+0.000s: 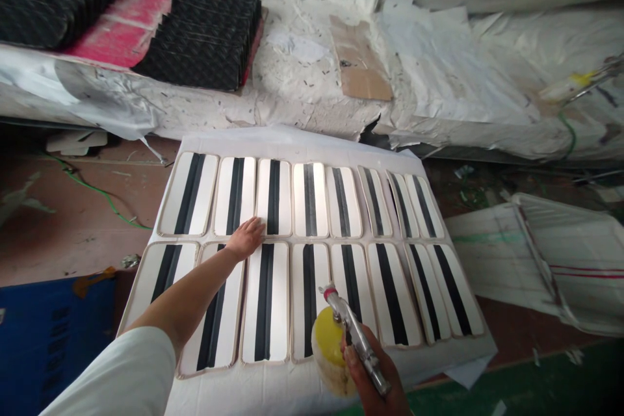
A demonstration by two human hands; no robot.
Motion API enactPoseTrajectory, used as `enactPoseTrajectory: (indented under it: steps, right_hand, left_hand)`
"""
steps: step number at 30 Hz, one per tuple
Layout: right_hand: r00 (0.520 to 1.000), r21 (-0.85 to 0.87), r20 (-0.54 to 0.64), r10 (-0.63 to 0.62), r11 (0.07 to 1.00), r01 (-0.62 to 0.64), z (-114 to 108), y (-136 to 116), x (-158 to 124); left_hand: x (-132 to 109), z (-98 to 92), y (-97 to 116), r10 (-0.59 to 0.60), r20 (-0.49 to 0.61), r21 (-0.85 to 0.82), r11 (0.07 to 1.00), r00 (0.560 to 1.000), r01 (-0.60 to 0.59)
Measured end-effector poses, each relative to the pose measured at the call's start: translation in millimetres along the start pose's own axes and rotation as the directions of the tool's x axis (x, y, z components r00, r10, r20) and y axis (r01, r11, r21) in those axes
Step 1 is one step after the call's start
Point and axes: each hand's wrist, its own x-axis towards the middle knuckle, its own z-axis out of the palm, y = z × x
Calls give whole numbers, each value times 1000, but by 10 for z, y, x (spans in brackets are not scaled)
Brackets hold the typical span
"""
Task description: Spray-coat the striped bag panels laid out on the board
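Note:
Two rows of white rounded panels (pixel 325 208) with a black stripe down each lie side by side on a white-covered table (pixel 273 387). My left hand (pixel 246 238) rests across the gap between the rows, fingers stretched out at the lower edges of the second and third panels of the far row. Nothing shows in its grasp. In front, my right hand (pixel 377 374) is wrapped round the handle of a metal spray gun (pixel 358 331) with a yellow-topped cup (pixel 329 338). The gun's nozzle points forward over the near row. Part of the cup blurs into the pale background.
Stacks of black quilted panels (pixel 209 29) stand on a paper-covered bench (pixel 302 97) behind. A cardboard piece (pixel 361 58) and another spray gun (pixel 580 84) lie there too. To the right is a whitish crate (pixel 575 260); a blue box (pixel 53 338) stands left. A green cord (pixel 104 198) crosses the floor.

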Motion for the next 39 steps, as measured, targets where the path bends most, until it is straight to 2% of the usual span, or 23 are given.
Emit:
enactPoseTrajectory:
  steps: [4, 10, 16, 22, 28, 31, 34, 37, 39]
  right_hand:
    - [1000, 29, 7, 14, 999, -14, 4, -27, 13]
    - [1000, 22, 4, -20, 1000, 19, 2, -196, 119]
    - [986, -10, 131, -105, 994, 108, -15, -470, 330]
    - [987, -54, 97, -131, 989, 137, 54, -507, 517]
    - [984, -23, 82, -157, 987, 160, 135, -572, 702]
    - [987, -15, 55, -153, 988, 154, 186, -614, 760]
    - [990, 14, 10, -138, 990, 138, 246, -661, 795]
    - [990, -1, -9, -139, 990, 139, 297, -689, 838]
    - [989, -26, -21, -145, 989, 144, 322, -691, 878]
  left_hand:
    - [-58, 25, -44, 54, -25, -10, 998, 998, -54]
    - [-76, -41, -29, 20, 69, 12, 1000, 997, -20]
    - [-73, -115, 30, -14, 121, 35, 999, 993, 10]
    - [-64, -138, 65, -59, 152, 61, 997, 987, 51]
    - [-38, -191, 77, -59, 134, 37, 998, 989, 55]
    - [59, -280, 67, -92, 122, 28, 996, 988, 89]
    - [242, -408, 18, -197, 127, 42, 980, 972, 193]
    - [436, -532, -55, -269, 197, 68, 963, 943, 261]
    - [523, -580, -98, -269, 235, 92, 963, 934, 254]
